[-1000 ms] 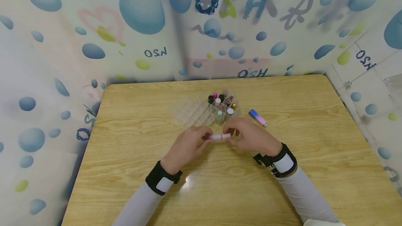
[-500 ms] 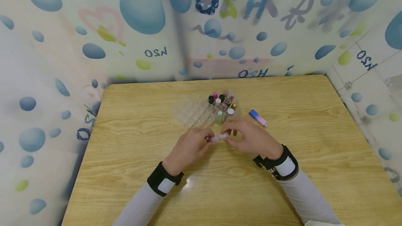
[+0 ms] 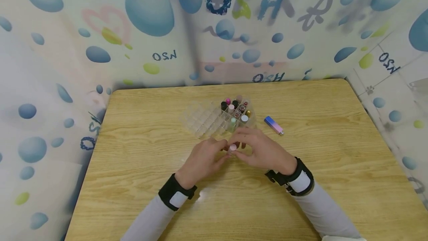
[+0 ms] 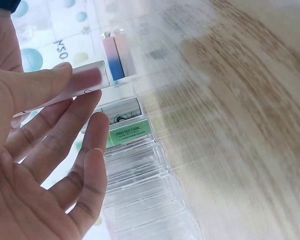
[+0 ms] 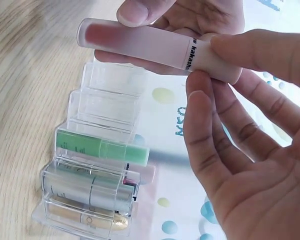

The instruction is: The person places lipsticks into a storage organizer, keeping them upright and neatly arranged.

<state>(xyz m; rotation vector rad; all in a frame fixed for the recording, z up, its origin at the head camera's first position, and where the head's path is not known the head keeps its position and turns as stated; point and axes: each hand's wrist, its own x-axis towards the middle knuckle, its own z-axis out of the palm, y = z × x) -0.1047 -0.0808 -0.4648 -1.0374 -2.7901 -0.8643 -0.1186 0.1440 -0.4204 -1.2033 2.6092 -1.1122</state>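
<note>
Between the hands is a lip gloss tube (image 5: 140, 45) with a frosted pale pink body, a dark red patch at one end and a pale cap with black lettering. My left hand (image 3: 204, 160) pinches the body between thumb and fingers. On the cap end, my right hand (image 3: 264, 151) grips with thumb and fingertips. The head view shows the pale cap end tipped up toward the camera, fingers hiding most of the tube. Just beyond stands a clear divided organizer (image 3: 203, 119), its right half holding several lip products, including a green tube (image 5: 85, 146) and a silver one (image 5: 72, 190).
Right of the organizer lies a blue-to-pink stick (image 3: 274, 125) with a metal end. The wooden table (image 3: 140, 137) meets a patterned wall (image 3: 214, 47) at its far edge. A white object (image 3: 342, 238) shows at the bottom right edge.
The tube has turned from lying crosswise between the hands to pointing its cap up toward the head camera. The hands have drawn closer together. Organizer and blue-to-pink stick stay put.
</note>
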